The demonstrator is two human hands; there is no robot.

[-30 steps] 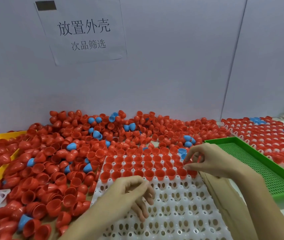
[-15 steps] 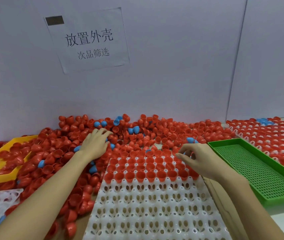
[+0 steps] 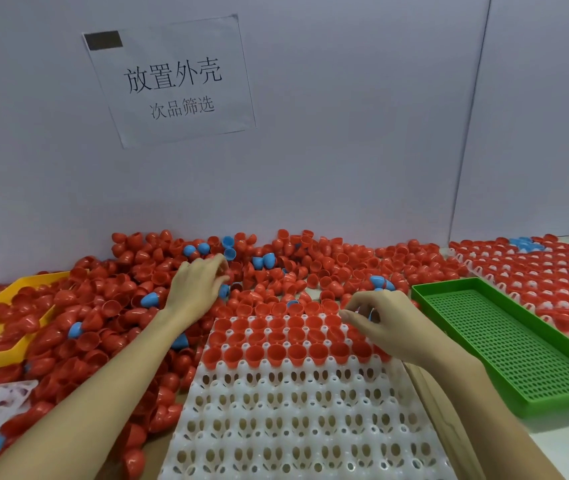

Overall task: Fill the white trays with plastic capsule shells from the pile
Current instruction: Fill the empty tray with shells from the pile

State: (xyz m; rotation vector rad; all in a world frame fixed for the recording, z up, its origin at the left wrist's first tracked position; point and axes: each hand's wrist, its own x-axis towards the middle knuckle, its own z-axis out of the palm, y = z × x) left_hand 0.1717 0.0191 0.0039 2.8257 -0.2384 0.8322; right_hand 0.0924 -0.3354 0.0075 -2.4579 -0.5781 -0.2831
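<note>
Reaching deeper now, the left hand [image 3: 197, 289] has pushed further into the pile [image 3: 109, 306], fingers curled down among red shells; whether they grasp one, I cannot tell. Right hand [image 3: 385, 323] hovers over the white tray [image 3: 276, 427], fingertips pinched together, contents hidden. Three far rows filled, near rows free. One green tray [image 3: 504, 344] right, one yellow tray [image 3: 6, 355] left.

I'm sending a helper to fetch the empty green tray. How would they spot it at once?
Start at the white tray in front of the person, partly filled with red shells. Just to its right lies the green tray. It alone is green, with a perforated floor and no shells inside.
</note>
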